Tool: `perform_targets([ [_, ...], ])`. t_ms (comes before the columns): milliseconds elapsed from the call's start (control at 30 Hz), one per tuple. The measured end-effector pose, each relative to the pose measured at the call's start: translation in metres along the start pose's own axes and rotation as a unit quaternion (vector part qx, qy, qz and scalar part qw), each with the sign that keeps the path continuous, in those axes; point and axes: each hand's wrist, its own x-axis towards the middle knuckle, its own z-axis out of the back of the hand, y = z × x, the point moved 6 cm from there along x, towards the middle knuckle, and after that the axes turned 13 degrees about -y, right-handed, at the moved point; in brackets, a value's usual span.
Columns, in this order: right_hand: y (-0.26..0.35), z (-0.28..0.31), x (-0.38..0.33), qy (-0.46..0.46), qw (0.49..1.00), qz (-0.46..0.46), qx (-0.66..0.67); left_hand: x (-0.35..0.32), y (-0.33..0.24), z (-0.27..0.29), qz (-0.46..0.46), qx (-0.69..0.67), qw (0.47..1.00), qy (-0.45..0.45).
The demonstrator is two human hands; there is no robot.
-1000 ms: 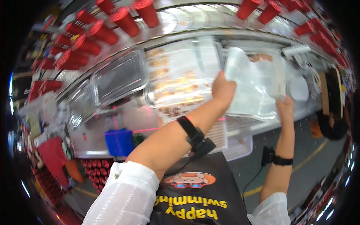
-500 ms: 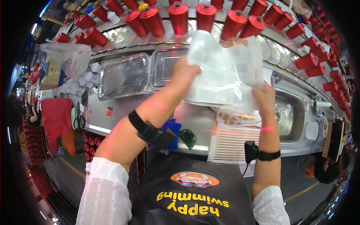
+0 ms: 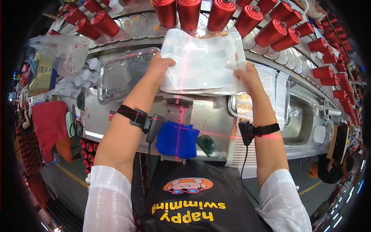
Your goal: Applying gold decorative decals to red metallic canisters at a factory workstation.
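- Our left hand (image 3: 160,69) pinches the left edge of a whitish plastic sheet (image 3: 203,63), thumb on top.
- Our right hand (image 3: 249,78) grips its right edge, well apart from the left.
- We hold the sheet over the metal counter (image 3: 217,124), between red cylinders (image 3: 222,16) and a blue cloth (image 3: 177,141).
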Motion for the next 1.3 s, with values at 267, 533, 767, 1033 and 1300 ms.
perform_targets([
  [267, -0.031, 0.009, 0.014, 0.055, 0.979, -0.134, 0.141, -0.005, -0.015, 0.011, -0.215, 0.490, 0.828, -0.167],
  [533, -0.045, 0.009, 0.014, 0.078, 0.953, -0.162, 0.242, -0.096, 0.007, -0.133, -0.287, 0.503, 0.786, 0.216],
  [767, -0.039, 0.006, 0.011, 0.113, 0.943, -0.166, 0.265, -0.112, 0.014, -0.150, -0.349, 0.537, 0.754, 0.146],
  [1033, -0.041, 0.005, 0.014, 0.121, 0.942, -0.174, 0.259, -0.098, 0.011, -0.145, -0.327, 0.541, 0.744, 0.217],
  [1300, -0.039, -0.002, 0.012, 0.130, 0.946, -0.164, 0.247, -0.096, 0.009, -0.148, -0.306, 0.508, 0.789, 0.158],
])
